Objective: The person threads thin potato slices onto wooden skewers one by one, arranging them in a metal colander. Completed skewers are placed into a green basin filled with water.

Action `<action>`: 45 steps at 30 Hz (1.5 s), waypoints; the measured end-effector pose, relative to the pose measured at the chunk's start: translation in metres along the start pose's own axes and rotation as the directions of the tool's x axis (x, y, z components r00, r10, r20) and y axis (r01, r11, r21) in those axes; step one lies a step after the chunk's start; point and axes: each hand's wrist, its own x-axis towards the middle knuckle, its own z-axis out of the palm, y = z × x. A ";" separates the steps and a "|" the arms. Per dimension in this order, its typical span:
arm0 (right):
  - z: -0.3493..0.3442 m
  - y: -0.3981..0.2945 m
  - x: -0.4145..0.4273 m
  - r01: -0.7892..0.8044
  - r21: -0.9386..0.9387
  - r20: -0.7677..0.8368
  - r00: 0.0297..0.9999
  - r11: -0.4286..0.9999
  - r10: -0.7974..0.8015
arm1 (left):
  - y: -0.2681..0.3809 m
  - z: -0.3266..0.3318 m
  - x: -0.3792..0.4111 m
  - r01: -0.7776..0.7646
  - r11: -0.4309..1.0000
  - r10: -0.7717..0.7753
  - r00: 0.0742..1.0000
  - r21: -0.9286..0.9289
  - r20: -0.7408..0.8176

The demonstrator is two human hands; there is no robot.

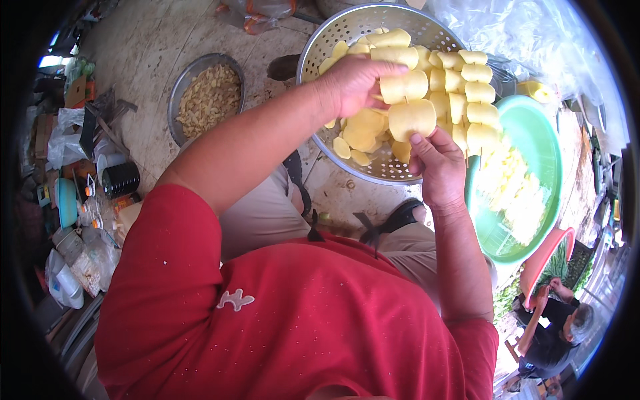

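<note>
A skewer of curved potato slices (404, 86) is held between my hands over a perforated metal colander (385, 175). My left hand (354, 85) grips the skewer's upper part from the left side. At its lower end, the thumb and fingers of my right hand (440, 162) pinch the lowest slice. Loose potato slices (364, 131) lie in the colander. Several more loaded skewers (480, 92) rest across its right side, reaching over the rim towards a green plastic basin (550, 150). Pale food pieces in that basin are washed out by glare.
On the tiled floor at upper left stands a metal bowl (172, 100) of small pale pieces. Clear plastic sheeting (520, 35) lies at upper right. A co-worker (550, 330) sits at lower right by a red basin (532, 265) with greens. Bottles and containers crowd the left.
</note>
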 end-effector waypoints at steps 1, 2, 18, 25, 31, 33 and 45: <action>0.000 0.001 0.000 0.008 0.010 0.001 1.000 1.000 -0.008 | -0.002 0.008 -0.007 -0.004 1.000 0.005 1.000 0.012 -0.027; -0.001 0.002 0.000 0.015 0.021 0.002 1.000 1.000 -0.015 | -0.003 0.016 -0.013 -0.008 1.000 0.010 0.999 0.023 -0.054; 0.000 0.000 -0.011 -0.038 -0.029 0.088 0.995 0.999 0.041 | 0.000 0.019 -0.018 -0.044 0.991 0.054 0.995 0.124 -0.084; -0.005 0.001 -0.016 -0.038 0.031 0.104 0.994 0.999 0.035 | 0.001 0.031 -0.029 0.003 0.996 0.005 0.996 0.094 -0.084; -0.005 -0.001 -0.016 -0.047 0.024 0.110 0.993 0.999 0.044 | -0.001 0.033 -0.030 -0.033 0.985 0.045 0.996 0.168 -0.073; -0.006 -0.002 -0.016 -0.049 0.019 0.108 0.993 0.999 0.047 | -0.003 0.033 -0.027 -0.035 0.982 0.051 0.996 0.185 -0.078; -0.038 -0.023 -0.014 0.063 -0.087 -0.078 0.995 0.994 -0.070 | -0.003 0.045 -0.002 -0.051 0.970 0.034 0.996 0.237 0.077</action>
